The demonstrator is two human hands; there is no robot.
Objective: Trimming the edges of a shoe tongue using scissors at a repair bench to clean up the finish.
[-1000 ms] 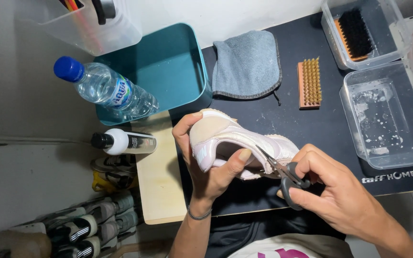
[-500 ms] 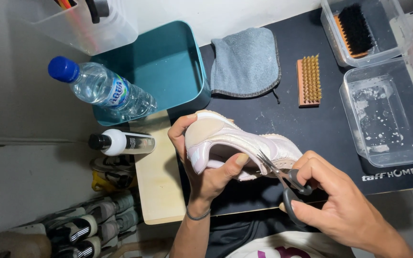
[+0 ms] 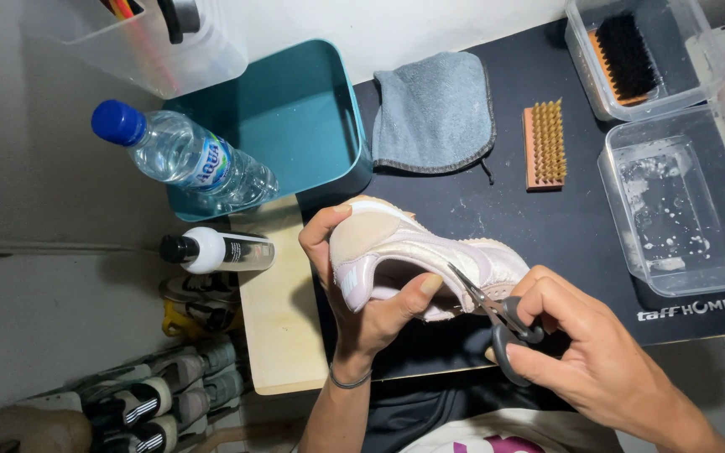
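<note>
Right hand [image 3: 593, 356], fingers clenched through the handles of dark scissors [image 3: 497, 315], sets blades at the collar of a pale sneaker [image 3: 417, 252] gripped at the heel by left hand [image 3: 362, 289] above the black table [image 3: 581, 218], bristle brush [image 3: 545, 144] and grey cloth [image 3: 434, 113] beyond.

The left hand [image 3: 362, 294] covers the heel of the shoe [image 3: 430, 252]. The scissors' [image 3: 497, 315] blade tips vanish inside its collar. The clear tub [image 3: 690, 201] and brush box [image 3: 639, 54] run off the right edge.

Brush [image 3: 545, 144] right of cloth [image 3: 434, 113]
</note>
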